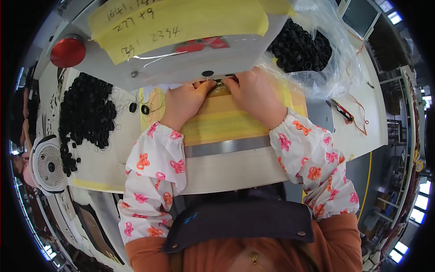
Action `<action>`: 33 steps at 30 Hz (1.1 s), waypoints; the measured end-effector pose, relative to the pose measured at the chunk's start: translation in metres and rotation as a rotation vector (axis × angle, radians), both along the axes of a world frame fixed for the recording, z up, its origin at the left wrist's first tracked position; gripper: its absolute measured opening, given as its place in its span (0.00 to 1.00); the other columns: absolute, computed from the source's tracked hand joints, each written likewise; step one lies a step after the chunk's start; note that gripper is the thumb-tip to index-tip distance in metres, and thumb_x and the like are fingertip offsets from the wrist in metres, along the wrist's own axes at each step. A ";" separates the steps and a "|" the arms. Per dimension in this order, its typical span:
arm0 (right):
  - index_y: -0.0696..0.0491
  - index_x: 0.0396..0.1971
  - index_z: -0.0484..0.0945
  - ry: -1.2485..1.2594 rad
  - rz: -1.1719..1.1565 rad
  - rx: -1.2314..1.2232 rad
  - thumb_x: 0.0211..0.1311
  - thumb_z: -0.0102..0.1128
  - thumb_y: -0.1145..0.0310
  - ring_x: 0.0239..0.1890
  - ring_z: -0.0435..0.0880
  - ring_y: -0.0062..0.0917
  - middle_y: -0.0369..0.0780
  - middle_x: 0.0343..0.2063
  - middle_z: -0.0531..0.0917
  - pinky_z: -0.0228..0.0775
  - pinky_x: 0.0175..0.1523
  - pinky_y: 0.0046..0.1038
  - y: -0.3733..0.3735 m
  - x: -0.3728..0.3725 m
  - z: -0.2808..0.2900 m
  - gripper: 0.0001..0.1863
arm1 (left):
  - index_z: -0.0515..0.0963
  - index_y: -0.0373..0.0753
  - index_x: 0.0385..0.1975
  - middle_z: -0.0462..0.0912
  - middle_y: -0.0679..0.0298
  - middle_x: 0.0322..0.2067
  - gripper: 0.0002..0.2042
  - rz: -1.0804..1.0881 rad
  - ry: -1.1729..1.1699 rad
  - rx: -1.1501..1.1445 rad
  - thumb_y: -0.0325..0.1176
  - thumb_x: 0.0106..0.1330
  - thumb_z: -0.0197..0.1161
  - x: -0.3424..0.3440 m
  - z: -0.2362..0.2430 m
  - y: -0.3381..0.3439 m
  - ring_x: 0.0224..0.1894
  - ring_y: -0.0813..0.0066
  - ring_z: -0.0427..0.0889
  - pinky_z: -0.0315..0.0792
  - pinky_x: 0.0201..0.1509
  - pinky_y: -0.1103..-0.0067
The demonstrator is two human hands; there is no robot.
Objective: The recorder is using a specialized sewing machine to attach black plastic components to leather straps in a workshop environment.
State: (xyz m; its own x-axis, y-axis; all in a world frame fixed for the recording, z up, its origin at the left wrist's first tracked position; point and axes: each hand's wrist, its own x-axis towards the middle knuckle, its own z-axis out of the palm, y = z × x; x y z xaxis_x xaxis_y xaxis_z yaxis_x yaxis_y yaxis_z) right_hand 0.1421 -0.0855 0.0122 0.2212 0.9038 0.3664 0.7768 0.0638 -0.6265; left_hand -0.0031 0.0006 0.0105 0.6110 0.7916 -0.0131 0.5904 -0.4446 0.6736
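Note:
Both my hands are close together under the front of a white sewing machine head point(154, 72). My left hand point(188, 100) comes in from the left, its thumb and fingers pinched at the needle area. Opposite it, my right hand point(257, 97) is closed the same way, thumb and fingertips almost meeting the left ones. Whatever small piece lies between the fingertips is mostly hidden by them and the machine. Beneath the hands lies a work plate covered with yellow tape point(226, 124). Two small black loops point(145, 109) with loose threads lie left of my left wrist.
A heap of black loops point(88, 111) with trailing threads covers the table's left side. At the back right, a clear plastic bag point(342, 68) holds many more black loops point(301, 47). A red and black cutter point(340, 111) lies near an orange cord point(364, 120). A white fan point(49, 165) stands at the left edge.

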 end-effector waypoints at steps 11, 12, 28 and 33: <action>0.59 0.21 0.70 0.016 -0.019 0.170 0.48 0.58 0.74 0.23 0.75 0.41 0.47 0.18 0.76 0.66 0.27 0.35 0.001 0.004 -0.015 0.06 | 0.78 0.36 0.24 0.74 0.69 0.13 0.13 0.076 -0.134 0.010 0.41 0.53 0.63 0.006 -0.007 -0.004 0.17 0.83 0.70 0.63 0.22 0.81; 0.59 0.21 0.70 -0.006 -0.020 0.200 0.48 0.58 0.74 0.23 0.75 0.41 0.47 0.18 0.76 0.66 0.27 0.35 0.001 0.005 -0.015 0.06 | 0.77 0.36 0.24 0.76 0.65 0.15 0.12 0.069 -0.166 0.034 0.40 0.54 0.62 0.003 -0.007 -0.006 0.17 0.77 0.73 0.65 0.23 0.79; 0.51 0.27 0.73 -0.629 -0.531 0.026 0.45 0.59 0.64 0.36 0.71 0.29 0.38 0.30 0.73 0.59 0.38 0.32 -0.022 0.058 0.012 0.09 | 0.77 0.36 0.17 0.77 0.57 0.18 0.09 0.274 -0.057 0.671 0.35 0.52 0.59 -0.078 0.010 0.006 0.24 0.59 0.75 0.65 0.31 0.68; 0.49 0.28 0.74 -0.720 -0.546 -0.109 0.43 0.61 0.66 0.36 0.71 0.29 0.36 0.28 0.74 0.57 0.38 0.32 -0.017 0.059 0.006 0.10 | 0.74 0.37 0.33 0.76 0.59 0.28 0.09 -0.144 -0.196 0.823 0.32 0.53 0.57 -0.032 -0.006 -0.022 0.35 0.59 0.72 0.62 0.44 0.66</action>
State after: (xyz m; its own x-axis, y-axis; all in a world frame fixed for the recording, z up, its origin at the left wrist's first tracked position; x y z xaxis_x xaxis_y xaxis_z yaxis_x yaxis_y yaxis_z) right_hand 0.2014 -0.1021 0.0182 0.3794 0.7785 0.5000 0.8875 -0.4590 0.0413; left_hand -0.0348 -0.0216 0.0049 0.6374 0.4170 0.6479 0.3969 -0.8984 0.1878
